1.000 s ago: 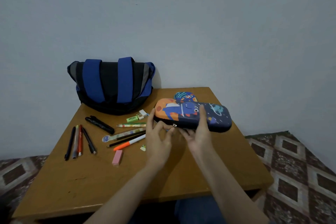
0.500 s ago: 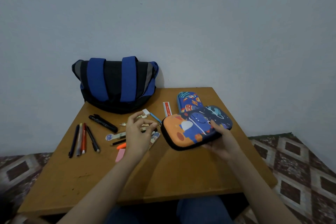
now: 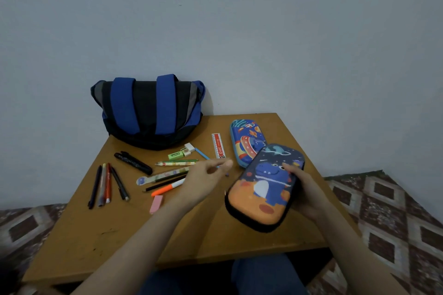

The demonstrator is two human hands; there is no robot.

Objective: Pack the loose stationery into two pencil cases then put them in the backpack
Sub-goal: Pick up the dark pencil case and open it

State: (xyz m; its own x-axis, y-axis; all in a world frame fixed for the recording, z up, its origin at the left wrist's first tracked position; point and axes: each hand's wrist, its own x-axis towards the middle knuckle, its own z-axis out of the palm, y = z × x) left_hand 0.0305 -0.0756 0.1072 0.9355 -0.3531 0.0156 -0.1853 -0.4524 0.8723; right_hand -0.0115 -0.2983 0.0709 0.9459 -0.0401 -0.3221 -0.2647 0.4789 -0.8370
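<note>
Fingers (image 3: 291,167) of my right hand (image 3: 303,190) curl round the right edge of the dinosaur pencil case (image 3: 262,190), thumb on its lid, gripping it. The case is closed and tilted, orange end toward me and dark blue end away. Its far end overlaps the second pencil case (image 3: 245,140) in view; I cannot tell whether the 2 touch.

My left hand (image 3: 206,176) hovers just left of the held case. Its fingers are loosely curled and relaxed, and blurred.

Under and beyond that hand the loose stationery lies on the wooden table (image 3: 96,235): an orange highlighter (image 3: 167,188), a pink eraser (image 3: 156,204) near it, a patterned pencil (image 3: 176,163), a green eraser (image 3: 175,155) and a small white block (image 3: 189,147). A red ruler (image 3: 218,146) lies just beside the second case. Farther left are a black marker (image 3: 133,163) and 4 pens (image 3: 107,184) in a loose row.

At the table's back edge the blue and black backpack (image 3: 151,112) leans against the wall. Patterned carpet (image 3: 383,211) shows to the right.
</note>
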